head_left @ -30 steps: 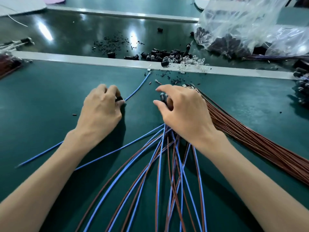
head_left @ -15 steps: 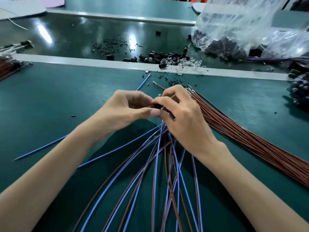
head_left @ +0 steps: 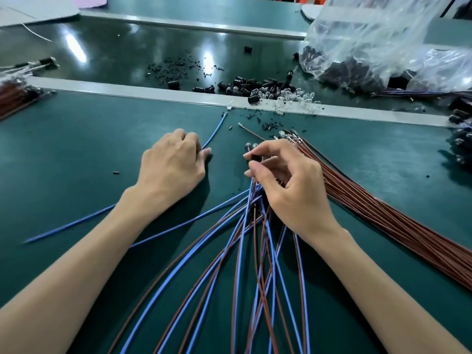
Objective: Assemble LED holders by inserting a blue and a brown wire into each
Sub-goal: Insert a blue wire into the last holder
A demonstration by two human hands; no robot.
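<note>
My right hand point(head_left: 286, 185) holds a cluster of black LED holders point(head_left: 251, 152) with clear LED tips, pinched between thumb and fingers. Their blue and brown wires point(head_left: 255, 251) fan out toward me under my wrist. My left hand point(head_left: 173, 167) lies knuckles-up on the green mat with its fingers curled over a loose blue wire point(head_left: 214, 134), whose bare tip points toward the back. A single brown wire point(head_left: 251, 132) lies just behind my right hand.
A thick bundle of brown wires point(head_left: 383, 210) runs diagonally at the right. Loose black holders point(head_left: 242, 86) and clear LEDs point(head_left: 293, 97) sit along the grey divider strip point(head_left: 127, 90). A plastic bag point(head_left: 370, 42) of parts stands at back right. More assemblies point(head_left: 462, 141) lie at the right edge.
My two hands were joined at the holder half a second ago. The left hand has since moved back left onto the loose blue wire, while the right keeps the holder cluster.
</note>
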